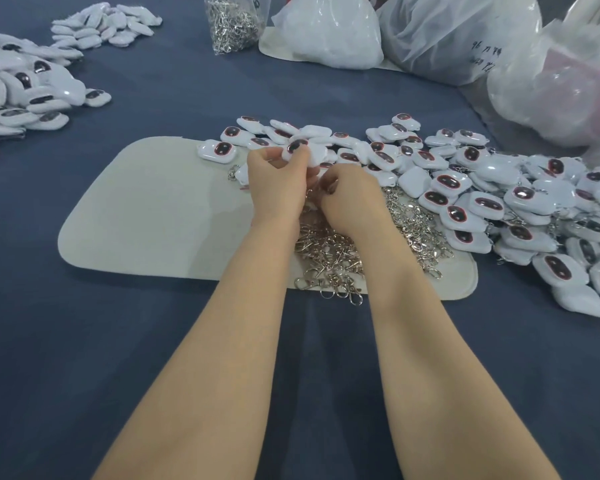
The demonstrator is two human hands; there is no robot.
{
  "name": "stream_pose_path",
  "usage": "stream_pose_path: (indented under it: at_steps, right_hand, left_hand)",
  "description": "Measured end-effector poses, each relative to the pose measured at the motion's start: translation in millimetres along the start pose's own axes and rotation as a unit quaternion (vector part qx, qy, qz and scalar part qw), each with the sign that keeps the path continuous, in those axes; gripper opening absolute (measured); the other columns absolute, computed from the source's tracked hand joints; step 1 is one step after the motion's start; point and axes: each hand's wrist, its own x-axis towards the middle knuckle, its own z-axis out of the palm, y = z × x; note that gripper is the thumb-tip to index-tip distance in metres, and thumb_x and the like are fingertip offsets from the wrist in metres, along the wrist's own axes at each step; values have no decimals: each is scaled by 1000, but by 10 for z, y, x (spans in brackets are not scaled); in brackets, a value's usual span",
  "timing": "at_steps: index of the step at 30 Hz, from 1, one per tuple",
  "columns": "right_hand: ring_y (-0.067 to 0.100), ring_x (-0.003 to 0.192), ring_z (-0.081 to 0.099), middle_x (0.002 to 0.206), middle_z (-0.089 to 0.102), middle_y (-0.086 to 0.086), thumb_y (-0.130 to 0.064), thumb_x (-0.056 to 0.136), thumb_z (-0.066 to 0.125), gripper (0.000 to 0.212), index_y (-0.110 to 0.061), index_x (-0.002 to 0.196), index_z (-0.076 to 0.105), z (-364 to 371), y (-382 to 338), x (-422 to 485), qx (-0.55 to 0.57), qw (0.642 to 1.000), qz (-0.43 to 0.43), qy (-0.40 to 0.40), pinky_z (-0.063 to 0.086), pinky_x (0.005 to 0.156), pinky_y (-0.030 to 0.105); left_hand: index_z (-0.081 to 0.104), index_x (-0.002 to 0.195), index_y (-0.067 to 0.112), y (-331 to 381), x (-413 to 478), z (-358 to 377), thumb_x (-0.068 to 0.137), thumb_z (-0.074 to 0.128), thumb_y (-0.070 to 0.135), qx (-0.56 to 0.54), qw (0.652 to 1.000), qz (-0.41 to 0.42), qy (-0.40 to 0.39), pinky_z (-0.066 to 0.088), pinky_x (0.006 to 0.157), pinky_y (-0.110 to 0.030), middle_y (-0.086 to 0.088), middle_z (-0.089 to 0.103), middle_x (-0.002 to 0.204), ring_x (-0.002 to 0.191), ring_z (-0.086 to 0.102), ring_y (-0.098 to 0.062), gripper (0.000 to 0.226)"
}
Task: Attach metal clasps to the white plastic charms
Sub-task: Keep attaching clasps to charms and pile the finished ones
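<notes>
1. Head view: the left hand (278, 178) is up over the far side of the pale mat (153, 216). Its fingers are curled and pinch a white charm (307, 150), which shows its dark, red-rimmed oval.
2. The right hand (352, 197) sits right against it, fingers curled in tight just below that charm. What they pinch is hidden, so I cannot tell.
3. Under both wrists, loose metal clasps (336, 261) lie heaped on the mat's right part.
4. A big heap of charms (499, 195) runs from the mat toward the right edge of the blue surface (118, 358), and another heap (25, 95) lies at the left edge.
5. Along the far edge, a clear bag of clasps (234, 26) stands beside bulging plastic bags (458, 32).
</notes>
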Motion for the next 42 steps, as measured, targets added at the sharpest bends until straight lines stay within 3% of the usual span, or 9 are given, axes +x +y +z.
stream_pose_path:
  at_steps: [3, 7, 10, 16, 20, 26, 29, 33, 42]
  right_hand:
    - [24, 93, 63, 94, 69, 5, -23, 90, 59, 14, -14, 95, 68, -22, 41, 41, 146, 986, 36, 68, 49, 79, 32]
    - [24, 86, 67, 86, 69, 3, -19, 93, 54, 10, -19, 87, 62, 36, 37, 57, 295, 941, 72, 148, 53, 83, 45]
    - [23, 87, 66, 89, 70, 4, -20, 95, 51, 10, -19, 90, 59, 113, 31, 98, 293, 939, 76, 164, 51, 85, 38]
    - [20, 93, 58, 102, 68, 9, -13, 95, 44, 23, -7, 100, 65, 151, 36, 172, 264, 945, 71, 176, 42, 83, 29]
    - [16, 89, 60, 96, 69, 4, -14, 94, 47, 17, -13, 96, 64, 143, 29, 157, 295, 933, 79, 192, 45, 81, 28]
    - [26, 93, 66, 95, 69, 8, -13, 92, 53, 12, -22, 85, 58, 150, 11, 157, 383, 899, 95, 191, 52, 87, 47]
    - [28, 90, 66, 92, 69, 7, -13, 91, 53, 19, -28, 79, 55, 151, 8, 160, 389, 896, 106, 188, 52, 84, 50]
    - [25, 92, 65, 93, 67, 2, -15, 91, 53, 11, -23, 83, 56, 149, 10, 162, 390, 894, 105, 194, 51, 87, 48]
    - [15, 78, 61, 85, 66, 5, -8, 93, 50, 11, -16, 91, 58, 144, 26, 142, 413, 884, 81, 203, 52, 83, 43]
  left_hand:
    - [41, 116, 14, -4, -6, 15, 87, 58, 11, -3, 999, -33, -15, 48, 55, -28, -7, 66, 91, 56, 65, -8, 34]
    - [43, 117, 22, -87, -27, 78, 86, 57, 13, 87, 996, 29, -21, 52, 74, -37, -8, 63, 111, 94, 68, -27, 35]
    - [50, 116, 19, -120, -32, 108, 87, 55, 13, 133, 988, 74, -16, 51, 91, -45, -4, 63, 107, 94, 64, -24, 30]
    - [47, 107, 18, -150, 19, 145, 87, 56, 14, 155, 984, 84, -12, 49, 92, -45, -6, 62, 105, 98, 63, -28, 22]
    - [43, 102, 16, -131, 46, 145, 84, 60, 14, 138, 988, 67, 3, 49, 91, -43, -8, 61, 107, 99, 62, -25, 25]
    - [45, 130, 19, -149, 43, 121, 90, 51, 9, 155, 980, 126, -17, 47, 92, -29, 10, 52, 107, 91, 55, -7, 42]
    - [58, 120, 13, -146, 43, 116, 89, 50, 7, 188, 970, 153, -11, 45, 98, -30, 12, 53, 103, 97, 53, -7, 33]
    - [53, 104, 20, -140, 5, 123, 86, 55, 10, 199, 970, 139, -16, 48, 94, -39, 10, 55, 98, 101, 57, -17, 21]
    - [55, 92, 21, -143, -9, 125, 84, 58, 14, 226, 960, 162, -20, 48, 80, -29, 18, 54, 79, 78, 53, -8, 11]
